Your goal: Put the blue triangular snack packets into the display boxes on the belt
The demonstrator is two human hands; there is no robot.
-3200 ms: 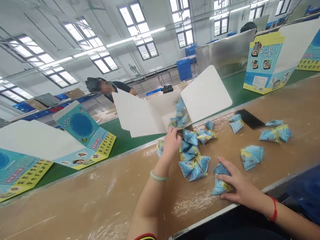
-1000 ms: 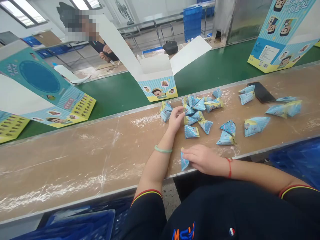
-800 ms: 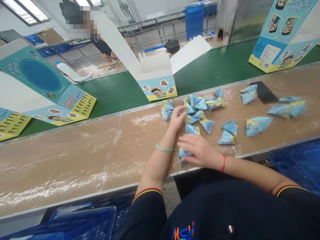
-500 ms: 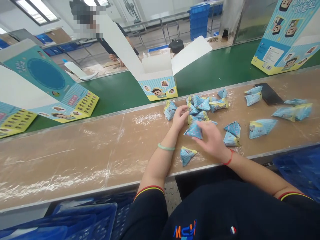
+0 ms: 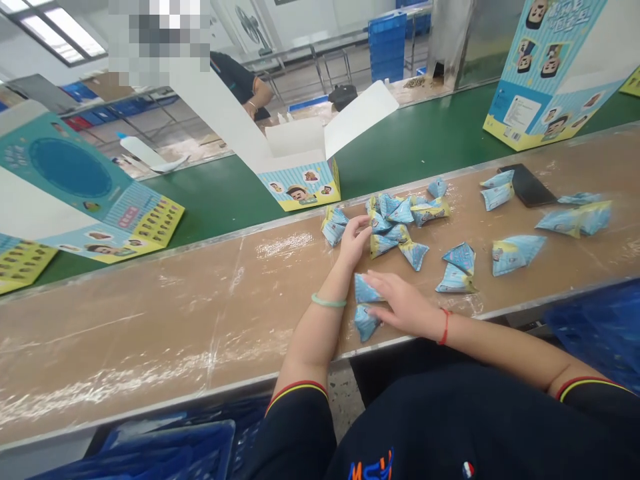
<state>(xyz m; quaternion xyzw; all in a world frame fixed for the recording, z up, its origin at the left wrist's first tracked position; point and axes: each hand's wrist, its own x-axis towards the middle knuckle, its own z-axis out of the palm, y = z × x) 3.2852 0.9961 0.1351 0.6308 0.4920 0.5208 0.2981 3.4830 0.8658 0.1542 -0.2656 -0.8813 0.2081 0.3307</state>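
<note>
My left hand (image 5: 356,235) rests on the table with loosely bent fingers, holding nothing visible, at the left edge of a cluster of blue-and-yellow pyramid-shaped snack packets (image 5: 393,208). My right hand (image 5: 403,303) is palm down with fingers stretched out. Its fingertips overlap a blue packet (image 5: 367,288), partly hidden beneath them. Just below, another packet (image 5: 367,323) lies close to the right thumb. To the left of my left fingers is one more packet (image 5: 334,225). Right of my right hand lie a pair of packets (image 5: 459,268) and a larger one (image 5: 518,253).
An opened printed carton (image 5: 303,183) stands on the green strip behind the table. Similar cartons are at left (image 5: 150,227) and right (image 5: 530,100). A black phone (image 5: 533,185) lies among packets. Blue crates (image 5: 165,447) sit below the front edge. A person (image 5: 240,83) is across.
My right hand has moved toward me and left, setting the packet it held down beside the lower one, and its fingers have straightened. My left hand has stayed by the cluster. The view has shifted slightly.
</note>
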